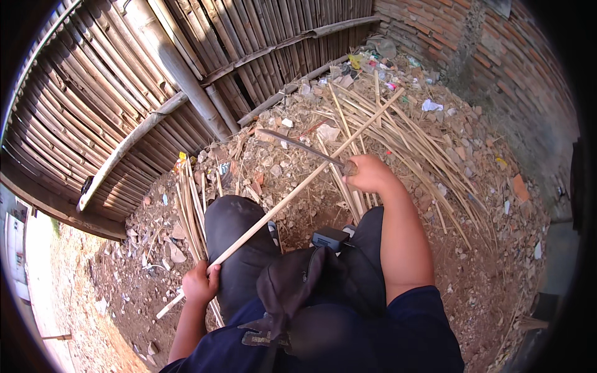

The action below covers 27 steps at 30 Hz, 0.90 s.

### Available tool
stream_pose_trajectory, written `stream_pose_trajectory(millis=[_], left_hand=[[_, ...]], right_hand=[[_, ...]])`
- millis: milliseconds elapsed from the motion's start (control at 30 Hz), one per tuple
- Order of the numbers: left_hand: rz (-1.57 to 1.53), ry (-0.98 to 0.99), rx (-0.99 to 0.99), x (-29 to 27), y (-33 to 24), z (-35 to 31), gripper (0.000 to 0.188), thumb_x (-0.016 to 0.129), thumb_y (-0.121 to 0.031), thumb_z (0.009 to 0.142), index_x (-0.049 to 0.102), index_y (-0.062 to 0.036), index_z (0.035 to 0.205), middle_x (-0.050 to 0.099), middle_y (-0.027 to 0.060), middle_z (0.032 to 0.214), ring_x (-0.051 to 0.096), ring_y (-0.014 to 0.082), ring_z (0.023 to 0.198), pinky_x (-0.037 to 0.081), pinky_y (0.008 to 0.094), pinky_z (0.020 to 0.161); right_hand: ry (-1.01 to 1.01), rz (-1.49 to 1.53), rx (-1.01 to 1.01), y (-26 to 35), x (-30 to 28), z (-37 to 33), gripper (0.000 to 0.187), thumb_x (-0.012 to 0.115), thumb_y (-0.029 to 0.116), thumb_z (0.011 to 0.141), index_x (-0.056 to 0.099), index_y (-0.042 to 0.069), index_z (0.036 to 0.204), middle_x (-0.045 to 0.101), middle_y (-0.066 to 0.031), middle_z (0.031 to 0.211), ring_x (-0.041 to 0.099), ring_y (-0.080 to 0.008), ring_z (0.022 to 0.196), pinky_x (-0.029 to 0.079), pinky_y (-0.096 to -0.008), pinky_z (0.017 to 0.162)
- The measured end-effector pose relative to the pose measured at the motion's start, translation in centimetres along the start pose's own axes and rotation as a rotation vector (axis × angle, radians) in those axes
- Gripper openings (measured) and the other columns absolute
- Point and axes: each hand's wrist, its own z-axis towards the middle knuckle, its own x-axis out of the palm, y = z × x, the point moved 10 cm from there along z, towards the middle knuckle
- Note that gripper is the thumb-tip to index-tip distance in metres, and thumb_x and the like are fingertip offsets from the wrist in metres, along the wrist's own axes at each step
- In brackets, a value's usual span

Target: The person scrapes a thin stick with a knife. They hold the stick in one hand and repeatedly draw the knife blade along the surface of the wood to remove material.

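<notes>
My left hand (200,285) grips the near end of a long pale bamboo strip (298,186) that runs diagonally up to the right across my left knee. My right hand (368,173) is closed on the handle of a long dark blade (297,143), whose edge lies against the strip near its middle. I am seated, with dark trousers and a dark bag (311,280) in my lap.
A pile of split bamboo strips (398,130) lies ahead and right on rubble-strewn dirt. Several more strips (191,211) lie at my left. A bamboo-slat wall (155,68) rises to the left, a brick wall (497,50) to the right.
</notes>
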Motion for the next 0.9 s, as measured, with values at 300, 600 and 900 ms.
stream_pose_trajectory(millis=[300, 600, 900], left_hand=[[-0.006, -0.016, 0.005, -0.5, -0.5, 0.2, 0.038, 0.063, -0.037, 0.096, 0.053, -0.0061, 0.077, 0.058, 0.0202, 0.059, 0.060, 0.0443, 0.056, 0.045, 0.0544, 0.054], [-0.016, -0.012, 0.011, 0.4, 0.8, -0.2, 0.038, 0.067, -0.038, 0.093, 0.052, -0.0070, 0.075, 0.059, 0.0180, 0.059, 0.061, 0.0414, 0.055, 0.047, 0.0521, 0.052], [0.013, -0.017, 0.001, 0.2, 0.1, 0.1, 0.037, 0.067, -0.038, 0.092, 0.057, -0.0064, 0.076, 0.061, 0.0193, 0.060, 0.063, 0.0425, 0.057, 0.048, 0.0528, 0.053]], right_hand=[[-0.091, 0.194, 0.193, -5.7, -0.7, 1.8, 0.060, 0.081, 0.033, 0.079, 0.066, 0.003, 0.129, 0.070, -0.0232, 0.116, 0.069, -0.0344, 0.107, 0.053, -0.0418, 0.094], [0.145, 0.033, -0.128, 1.0, 1.8, 0.5, 0.053, 0.080, 0.038, 0.078, 0.070, 0.001, 0.116, 0.069, -0.0244, 0.114, 0.067, -0.0386, 0.107, 0.052, -0.0437, 0.093], [-0.017, 0.008, 0.004, -0.5, 0.7, 0.6, 0.058, 0.080, 0.035, 0.080, 0.066, 0.003, 0.127, 0.069, -0.0220, 0.118, 0.066, -0.0365, 0.111, 0.052, -0.0416, 0.096]])
